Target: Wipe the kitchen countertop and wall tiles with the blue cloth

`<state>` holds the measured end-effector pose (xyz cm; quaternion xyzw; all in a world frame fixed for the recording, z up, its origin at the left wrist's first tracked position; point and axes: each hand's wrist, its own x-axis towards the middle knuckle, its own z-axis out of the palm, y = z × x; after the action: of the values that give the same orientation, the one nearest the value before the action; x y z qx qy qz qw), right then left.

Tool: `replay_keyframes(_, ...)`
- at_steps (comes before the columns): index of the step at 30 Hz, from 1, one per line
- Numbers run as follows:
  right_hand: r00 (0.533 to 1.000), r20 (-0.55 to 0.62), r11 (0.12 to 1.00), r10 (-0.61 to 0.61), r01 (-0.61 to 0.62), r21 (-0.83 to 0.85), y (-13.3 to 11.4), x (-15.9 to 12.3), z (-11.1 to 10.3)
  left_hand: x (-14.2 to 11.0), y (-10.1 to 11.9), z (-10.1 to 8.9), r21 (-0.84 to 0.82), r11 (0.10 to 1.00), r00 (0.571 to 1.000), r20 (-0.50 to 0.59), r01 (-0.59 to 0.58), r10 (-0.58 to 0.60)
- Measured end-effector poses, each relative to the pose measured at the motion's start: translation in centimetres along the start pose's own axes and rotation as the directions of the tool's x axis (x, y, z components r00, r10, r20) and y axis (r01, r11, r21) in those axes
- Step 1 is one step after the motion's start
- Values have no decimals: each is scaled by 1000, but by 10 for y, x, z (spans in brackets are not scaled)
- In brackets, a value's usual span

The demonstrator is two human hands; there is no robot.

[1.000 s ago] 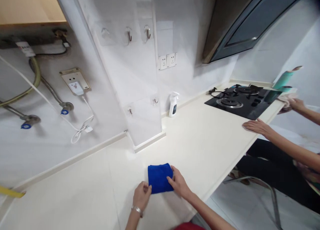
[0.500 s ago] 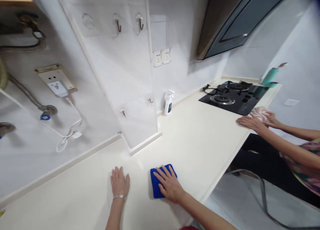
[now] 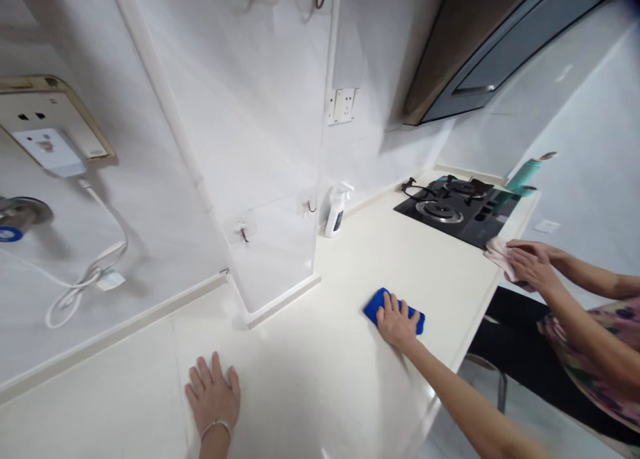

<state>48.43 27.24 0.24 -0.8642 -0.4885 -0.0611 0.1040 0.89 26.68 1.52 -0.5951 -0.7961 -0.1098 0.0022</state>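
A folded blue cloth [image 3: 374, 306] lies on the pale countertop [image 3: 310, 386]. My right hand [image 3: 399, 322] presses down on it, fingers bent over the cloth, which shows on both sides of the hand. Further left, my left hand [image 3: 214, 396] rests palm down on the bare counter with its fingers spread. It wears a thin bracelet and holds nothing.
A white spray bottle [image 3: 339, 210] stands against the wall by the jutting pillar [image 3: 270, 246]. Beyond is a black gas hob [image 3: 457, 212] under a range hood [image 3: 505, 59]. At the right, a seated co-worker's hands [image 3: 535, 266] press a pale cloth [image 3: 500, 256] near the counter's edge.
My right hand has slid the blue cloth right and farther along the counter. My left hand sits slightly lower left in view. The camera view has shifted, and the co-worker's cloth has moved beside the hob.
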Motion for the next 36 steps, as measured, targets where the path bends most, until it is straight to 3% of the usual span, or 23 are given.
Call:
replay_keyframes(2, 1000, 28, 1000, -2, 1, 12, -43, 16, 0, 0, -1, 2, 8, 1000, 1000, -6, -3, 3)
replay_keyframes(5, 992, 52, 990, -116, 111, 87, -114, 23, 1, 0, 0, 2, 25, 1000, 1000, -18, -15, 15)
replay_keyframes(8, 971, 58, 962, -232, 221, 160, -175, 1, 3, -2, 2, 1, 40, 999, 999, -41, -24, 26)
replay_keyframes(11, 936, 102, 927, -338, 313, 204, -216, -42, 0, -3, 2, 1, 35, 999, 998, -40, -36, 37)
replay_keyframes(14, 833, 127, 821, -538, 485, 301, -239, -94, -11, -4, 1, -1, 32, 999, 999, -34, -26, 27)
replay_keyframes(17, 653, 105, 623, -750, 644, 444, -247, -136, -30, -5, 2, -6, 37, 999, 999, -27, -15, 16)
replay_keyframes(19, 525, 87, 487, -847, 699, 523, -239, -155, -46, -5, 2, -9, 40, 999, 1000, -21, -22, 22)
replay_keyframes(21, 426, 70, 384, -902, 720, 578, -219, -167, -59, -4, 1, -12, 44, 999, 999, -31, -25, 26)
replay_keyframes(22, 398, 61, 353, -916, 721, 597, -205, -172, -65, -3, 1, -12, 45, 999, 999, -37, -22, 24)
replay_keyframes(24, 389, 42, 331, -920, 716, 615, -169, -181, -72, 0, 0, -10, 40, 999, 999, -45, -9, 11)
replay_keyframes(26, 434, 36, 365, -900, 709, 604, -128, -189, -74, 5, -1, -8, 24, 1000, 1000, -27, -1, 1)
replay_keyframes(30, 593, 85, 548, -801, 670, 500, -50, -195, -71, 10, 1, -7, -4, 1000, 1000, 8, -22, 22)
replay_keyframes(36, 816, 66, 798, -574, 539, 270, 42, -158, -56, 7, 7, -15, -10, 998, 998, -26, -58, 58)
